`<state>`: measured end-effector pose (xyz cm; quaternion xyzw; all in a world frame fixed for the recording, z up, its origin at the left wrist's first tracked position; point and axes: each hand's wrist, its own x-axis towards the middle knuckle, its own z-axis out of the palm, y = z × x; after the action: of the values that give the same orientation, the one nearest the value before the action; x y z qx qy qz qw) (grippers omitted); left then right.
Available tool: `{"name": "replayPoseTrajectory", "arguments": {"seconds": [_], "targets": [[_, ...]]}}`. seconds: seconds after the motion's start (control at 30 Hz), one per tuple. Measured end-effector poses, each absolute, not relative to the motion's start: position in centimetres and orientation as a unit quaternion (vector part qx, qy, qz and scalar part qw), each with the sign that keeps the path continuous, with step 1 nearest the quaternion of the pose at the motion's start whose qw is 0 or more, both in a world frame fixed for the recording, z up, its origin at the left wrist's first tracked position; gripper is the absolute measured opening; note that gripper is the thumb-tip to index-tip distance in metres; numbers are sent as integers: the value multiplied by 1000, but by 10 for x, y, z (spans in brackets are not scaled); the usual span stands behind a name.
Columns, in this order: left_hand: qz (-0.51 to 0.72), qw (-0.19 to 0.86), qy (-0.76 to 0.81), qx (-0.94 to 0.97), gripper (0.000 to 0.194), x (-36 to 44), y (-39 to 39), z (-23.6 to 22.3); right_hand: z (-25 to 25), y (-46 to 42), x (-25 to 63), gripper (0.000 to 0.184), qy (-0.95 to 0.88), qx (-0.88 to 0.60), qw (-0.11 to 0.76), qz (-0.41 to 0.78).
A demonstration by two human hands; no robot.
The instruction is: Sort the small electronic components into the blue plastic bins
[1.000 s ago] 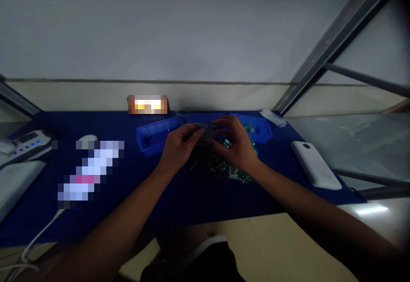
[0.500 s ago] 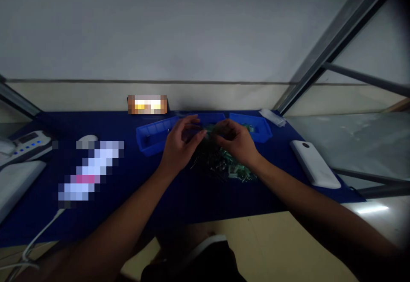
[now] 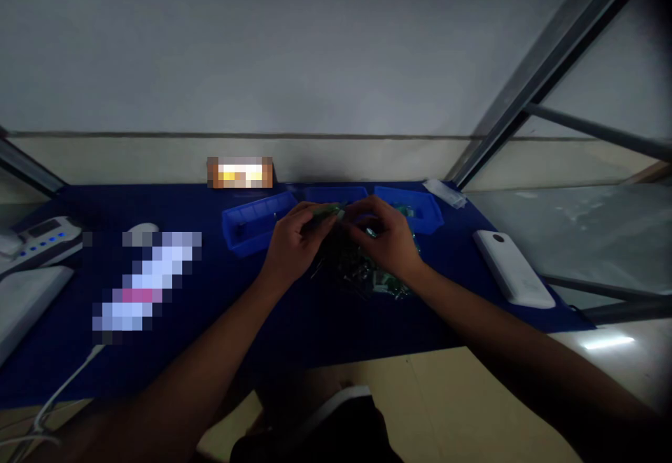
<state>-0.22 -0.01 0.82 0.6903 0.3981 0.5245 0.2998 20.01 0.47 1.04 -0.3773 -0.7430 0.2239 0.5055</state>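
Between the thumb and fingers of my left hand [image 3: 297, 242] is a small greenish, see-through piece [image 3: 330, 211], too dim to name exactly. My right hand [image 3: 386, 235] is curled beside it, thumb and fingertips close together at the piece's right end; whether they grip it is hard to see. Below both hands lies a pile of small parts [image 3: 386, 282], some shiny green, some dark and thin like pins or screws. Part of the pile is hidden by my right hand.
Blue bins stand behind the hands: a left bin [image 3: 231, 237], a middle bin [image 3: 341, 193] and a right bin [image 3: 435, 214] with green parts. A clear plastic bag [image 3: 445, 193] and a white power bank [image 3: 512, 270] lie to the right. A blurred-out phone [image 3: 150, 281] with a cable lies left.
Half a second ago my left fingers were spread wider; now they have closed around the greenish piece. My right hand has shifted slightly left. The pile and bins look the same.
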Motion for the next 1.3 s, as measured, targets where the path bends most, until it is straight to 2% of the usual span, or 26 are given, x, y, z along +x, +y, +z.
{"name": "replayPoseTrajectory", "arguments": {"seconds": [0.13, 0.27, 0.4, 0.47, 0.57, 0.67, 0.77, 0.83, 0.97, 1.1, 1.17, 1.23, 1.3], "targets": [[513, 364, 411, 660, 33, -4, 1, 8, 10, 5, 198, 36, -715, -386, 514, 275], [528, 387, 414, 633, 44, -3, 1, 9, 8, 7, 200, 20, -720, -383, 482, 320], [547, 363, 420, 627, 39, 0, -2, 12, 7, 11, 203, 14, -665, -443, 545, 254], [535, 371, 401, 645, 36, 2, -5, 13, 8, 11, 203, 14, -681, -438, 548, 210], [515, 387, 358, 676, 38, 4, -7, 12, 9, 7, 201, 27, -770, -367, 492, 175], [511, 344, 365, 698, 35, 2, -5, 10, 12, 3, 199, 40, -815, -317, 455, 167], [516, 296, 396, 700, 25, -2, -1, 7, 14, 4, 200, 30, -789, -341, 483, 168], [516, 303, 409, 689, 24, -3, 1, 5, 14, 6, 202, 20, -748, -374, 516, 188], [514, 364, 403, 665, 32, -1, 1, 4, 11, 8, 203, 37, -707, -399, 520, 265], [534, 356, 411, 648, 35, 1, -3, 7, 11, 6, 201, 15, -698, -412, 540, 227], [534, 345, 408, 655, 33, 2, -6, 10, 11, 5, 200, 10, -685, -427, 559, 191], [520, 349, 390, 675, 34, 3, -8, 11, 9, 6, 201, 10, -711, -411, 542, 180], [501, 346, 379, 696, 39, 3, -9, 11, 7, 6, 202, 20, -767, -367, 492, 187]]}}
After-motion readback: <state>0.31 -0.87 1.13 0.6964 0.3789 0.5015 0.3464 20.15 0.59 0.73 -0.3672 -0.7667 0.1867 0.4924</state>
